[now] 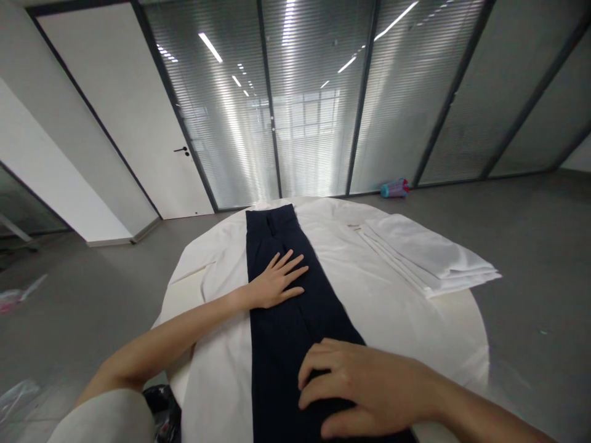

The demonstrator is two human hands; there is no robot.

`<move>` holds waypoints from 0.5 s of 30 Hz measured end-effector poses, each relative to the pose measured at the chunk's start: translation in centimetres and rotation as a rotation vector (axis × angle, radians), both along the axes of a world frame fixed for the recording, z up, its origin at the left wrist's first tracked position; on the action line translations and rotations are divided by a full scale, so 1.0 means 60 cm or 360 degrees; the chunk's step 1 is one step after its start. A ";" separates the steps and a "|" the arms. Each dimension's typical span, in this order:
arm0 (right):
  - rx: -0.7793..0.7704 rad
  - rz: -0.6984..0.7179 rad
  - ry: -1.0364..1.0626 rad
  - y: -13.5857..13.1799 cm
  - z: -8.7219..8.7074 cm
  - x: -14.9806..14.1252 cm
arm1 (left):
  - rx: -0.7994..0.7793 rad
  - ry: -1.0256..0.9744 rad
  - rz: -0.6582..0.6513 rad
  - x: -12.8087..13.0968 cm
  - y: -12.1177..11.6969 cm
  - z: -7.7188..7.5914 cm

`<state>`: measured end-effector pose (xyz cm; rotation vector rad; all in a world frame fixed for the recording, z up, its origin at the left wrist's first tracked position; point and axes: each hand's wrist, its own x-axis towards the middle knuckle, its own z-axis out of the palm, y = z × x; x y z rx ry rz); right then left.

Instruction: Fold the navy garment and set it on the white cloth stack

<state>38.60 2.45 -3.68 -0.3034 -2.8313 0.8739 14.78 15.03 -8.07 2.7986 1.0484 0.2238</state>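
Basically, the navy trousers [286,335] are laid lengthwise on the white table [443,335], waistband [284,213] farthest; the upper part is touched by the spread left hand [272,284]; nearer in, the right hand [360,381] is held half-curled over them, nothing visibly gripped.

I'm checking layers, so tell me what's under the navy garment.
White cloth shows along both sides of the navy garment; directly beneath it, everything is covered.

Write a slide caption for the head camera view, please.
Left hand spread on a dark garment, right hand curled over it, folded white cloth at right.
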 end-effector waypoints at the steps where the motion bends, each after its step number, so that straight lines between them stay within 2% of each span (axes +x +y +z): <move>1: -0.0047 -0.0042 0.0029 0.002 0.010 0.008 | -0.0019 -0.0010 -0.0078 -0.001 -0.020 0.011; 5: -0.0118 -0.0368 0.0121 0.008 0.045 0.052 | -0.0179 -0.0045 -0.0458 -0.007 -0.129 0.053; 9: -0.0162 -0.0508 0.0036 0.009 0.043 0.097 | -0.0323 -0.0030 -0.0807 -0.006 -0.228 0.063; 12: -0.0173 -0.0544 -0.0132 0.004 0.028 0.116 | -0.0434 0.0035 -0.0905 -0.001 -0.263 0.058; 15: -0.0151 -0.0492 -0.0289 -0.002 0.017 0.125 | -0.0525 0.0041 -0.0909 -0.003 -0.268 0.065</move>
